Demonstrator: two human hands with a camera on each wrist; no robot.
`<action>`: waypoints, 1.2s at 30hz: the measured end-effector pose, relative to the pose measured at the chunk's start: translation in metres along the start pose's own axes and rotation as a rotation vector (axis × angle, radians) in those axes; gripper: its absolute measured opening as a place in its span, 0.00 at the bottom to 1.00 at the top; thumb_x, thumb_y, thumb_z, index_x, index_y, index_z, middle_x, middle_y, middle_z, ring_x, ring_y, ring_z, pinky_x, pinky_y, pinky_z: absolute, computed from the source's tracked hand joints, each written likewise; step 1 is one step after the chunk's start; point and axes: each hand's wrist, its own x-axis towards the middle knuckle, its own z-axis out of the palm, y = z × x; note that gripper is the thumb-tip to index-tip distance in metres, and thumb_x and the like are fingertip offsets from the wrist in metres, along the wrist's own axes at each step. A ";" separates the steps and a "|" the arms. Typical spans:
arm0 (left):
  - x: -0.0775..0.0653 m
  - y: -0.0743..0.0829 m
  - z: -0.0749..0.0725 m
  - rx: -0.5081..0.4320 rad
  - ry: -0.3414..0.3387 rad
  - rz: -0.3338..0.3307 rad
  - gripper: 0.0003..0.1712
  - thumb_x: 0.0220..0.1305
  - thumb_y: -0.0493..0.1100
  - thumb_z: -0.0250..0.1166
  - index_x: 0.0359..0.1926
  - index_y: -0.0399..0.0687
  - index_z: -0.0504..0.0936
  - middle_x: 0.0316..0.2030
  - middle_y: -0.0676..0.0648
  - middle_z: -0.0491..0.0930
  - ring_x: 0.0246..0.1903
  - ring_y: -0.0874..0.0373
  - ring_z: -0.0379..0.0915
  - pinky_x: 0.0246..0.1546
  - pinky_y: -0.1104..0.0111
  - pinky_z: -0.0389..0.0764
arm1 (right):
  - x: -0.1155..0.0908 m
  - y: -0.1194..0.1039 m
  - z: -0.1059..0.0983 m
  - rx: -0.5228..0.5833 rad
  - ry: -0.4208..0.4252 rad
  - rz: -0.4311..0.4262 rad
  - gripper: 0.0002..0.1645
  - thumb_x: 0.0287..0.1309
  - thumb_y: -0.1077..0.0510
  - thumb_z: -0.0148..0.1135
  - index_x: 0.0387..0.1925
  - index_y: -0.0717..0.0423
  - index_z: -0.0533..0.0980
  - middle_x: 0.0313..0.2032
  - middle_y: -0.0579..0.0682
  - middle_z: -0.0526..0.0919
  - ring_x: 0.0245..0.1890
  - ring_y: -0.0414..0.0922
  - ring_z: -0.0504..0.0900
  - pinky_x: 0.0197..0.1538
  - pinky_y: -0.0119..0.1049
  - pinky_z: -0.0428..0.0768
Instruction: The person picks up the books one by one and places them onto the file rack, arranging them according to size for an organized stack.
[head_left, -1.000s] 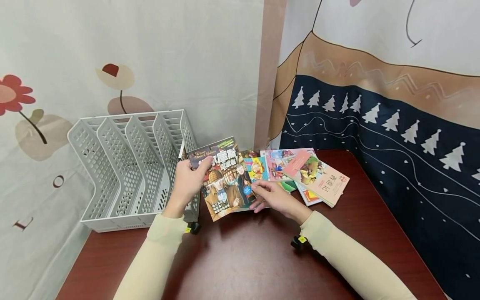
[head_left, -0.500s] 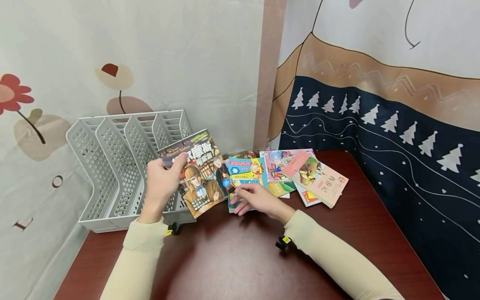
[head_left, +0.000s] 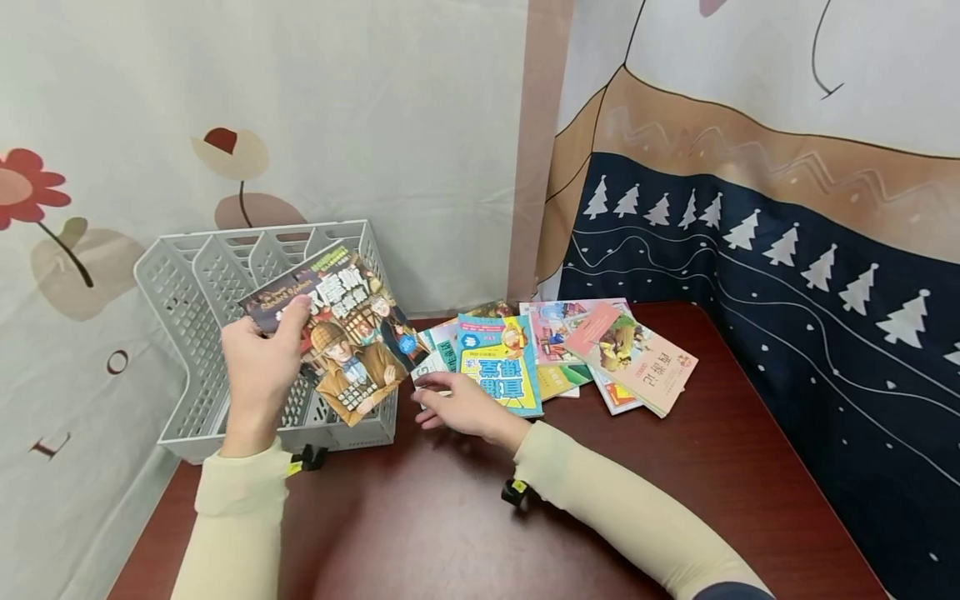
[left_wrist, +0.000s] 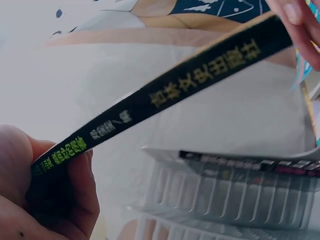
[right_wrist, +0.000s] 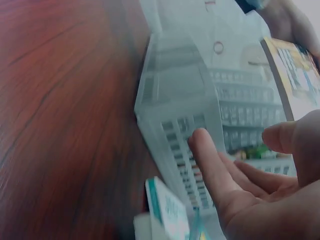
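Books (head_left: 347, 346): left hand (head_left: 258, 367) pinches one, right hand (head_left: 467, 407) is spread, one rack (head_left: 352, 437) holds perhaps another.

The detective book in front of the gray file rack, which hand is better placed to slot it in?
Probably the left hand: it grips the detective book near one end of the spine, in front of the gray file rack. The right hand appears to hold nothing.
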 end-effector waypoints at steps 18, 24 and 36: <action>0.016 -0.026 -0.055 0.114 0.098 -0.099 0.24 0.74 0.54 0.74 0.23 0.44 0.89 0.12 0.64 0.78 0.13 0.71 0.68 0.18 0.76 0.69 | 0.028 0.009 0.045 -0.370 0.106 0.006 0.41 0.78 0.36 0.64 0.79 0.55 0.71 0.55 0.47 0.89 0.35 0.46 0.95 0.36 0.33 0.87; 0.022 -0.025 -0.070 0.155 0.141 -0.081 0.19 0.73 0.54 0.75 0.29 0.47 0.92 0.15 0.67 0.80 0.15 0.74 0.72 0.20 0.78 0.70 | 0.029 0.013 0.051 -0.350 0.094 0.003 0.37 0.79 0.36 0.64 0.76 0.54 0.74 0.54 0.46 0.91 0.34 0.42 0.94 0.42 0.32 0.88; 0.026 -0.031 -0.043 0.426 0.180 0.297 0.28 0.71 0.57 0.73 0.18 0.43 0.87 0.10 0.61 0.74 0.14 0.78 0.58 0.22 0.73 0.60 | 0.027 0.010 0.055 -0.425 0.106 0.000 0.39 0.77 0.35 0.66 0.76 0.53 0.74 0.57 0.48 0.90 0.31 0.38 0.92 0.55 0.34 0.86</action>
